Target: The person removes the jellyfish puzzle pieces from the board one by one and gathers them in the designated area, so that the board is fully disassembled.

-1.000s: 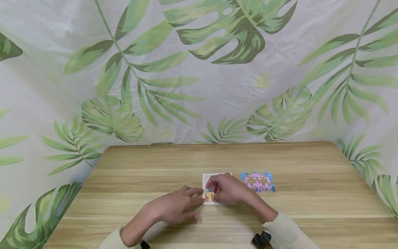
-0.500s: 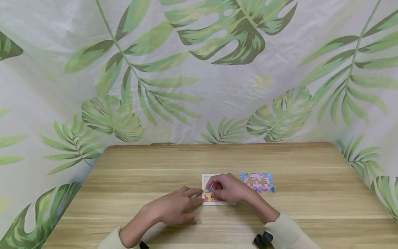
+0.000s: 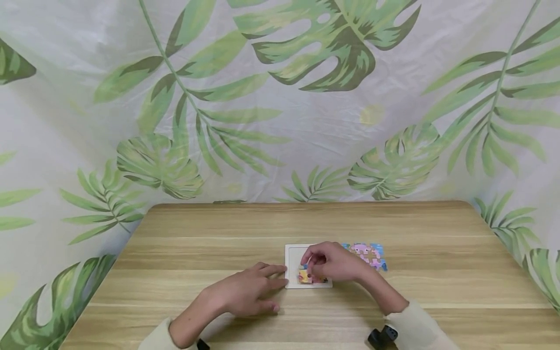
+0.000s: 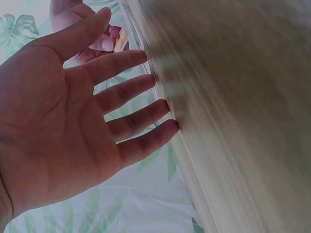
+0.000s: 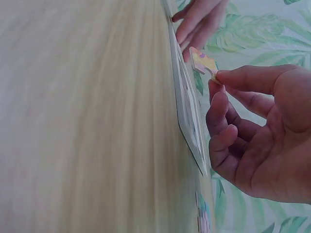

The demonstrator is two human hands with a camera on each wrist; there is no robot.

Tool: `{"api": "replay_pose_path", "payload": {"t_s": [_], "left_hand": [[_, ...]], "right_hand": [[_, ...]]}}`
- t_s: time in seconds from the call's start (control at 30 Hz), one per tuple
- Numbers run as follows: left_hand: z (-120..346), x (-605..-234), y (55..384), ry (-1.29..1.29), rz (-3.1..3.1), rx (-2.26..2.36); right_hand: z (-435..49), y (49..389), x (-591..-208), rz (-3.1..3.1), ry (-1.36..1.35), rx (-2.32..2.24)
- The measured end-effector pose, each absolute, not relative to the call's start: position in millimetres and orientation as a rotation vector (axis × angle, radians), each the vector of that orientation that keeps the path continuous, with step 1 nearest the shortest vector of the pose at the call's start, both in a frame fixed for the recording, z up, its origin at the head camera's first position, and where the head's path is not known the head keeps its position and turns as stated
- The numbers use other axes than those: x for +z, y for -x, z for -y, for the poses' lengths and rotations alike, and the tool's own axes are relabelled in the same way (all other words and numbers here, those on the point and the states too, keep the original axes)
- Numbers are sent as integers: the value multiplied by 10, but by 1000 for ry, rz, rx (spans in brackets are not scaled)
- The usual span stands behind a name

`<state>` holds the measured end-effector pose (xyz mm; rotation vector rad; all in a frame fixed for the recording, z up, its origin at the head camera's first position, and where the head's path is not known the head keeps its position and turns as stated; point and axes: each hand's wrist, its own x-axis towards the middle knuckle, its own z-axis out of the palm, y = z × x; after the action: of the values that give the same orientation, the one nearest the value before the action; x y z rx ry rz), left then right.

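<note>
A small jigsaw piece (image 5: 203, 60), yellow and orange on its printed face, is pinched between the thumb and index finger of my right hand (image 3: 339, 262). The right wrist view shows it raised and tilted above the white puzzle tray (image 3: 294, 253); the other fingers curl loosely below. In the head view the piece is over the lower middle of the tray, with a reddish patch of picture (image 3: 321, 280) beside it, partly covered by the hand. My left hand (image 3: 247, 291) has its fingers spread and straight, fingertips at the tray's left edge (image 4: 155, 80).
Several joined jigsaw pieces (image 3: 372, 255) with a pink sea creature on blue lie right of the tray, partly behind my right hand. The wooden table (image 3: 210, 223) reaches back to a leaf-printed curtain (image 3: 315, 136).
My right hand has shifted right with the yellow piece, from the tray's lower-left corner toward its middle. It now covers more of the pink picture. My left hand stays at the tray's edge.
</note>
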<state>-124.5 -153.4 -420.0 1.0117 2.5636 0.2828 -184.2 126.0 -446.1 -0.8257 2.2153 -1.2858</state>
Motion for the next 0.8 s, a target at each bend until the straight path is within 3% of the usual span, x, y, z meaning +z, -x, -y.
{"api": "replay_pose_path", "payload": {"t_s": [0.8], "left_hand": [[1534, -4204, 1224, -992, -2567, 268]], "right_hand": [[-1893, 1742, -4505, -2308, 791, -1249]]}}
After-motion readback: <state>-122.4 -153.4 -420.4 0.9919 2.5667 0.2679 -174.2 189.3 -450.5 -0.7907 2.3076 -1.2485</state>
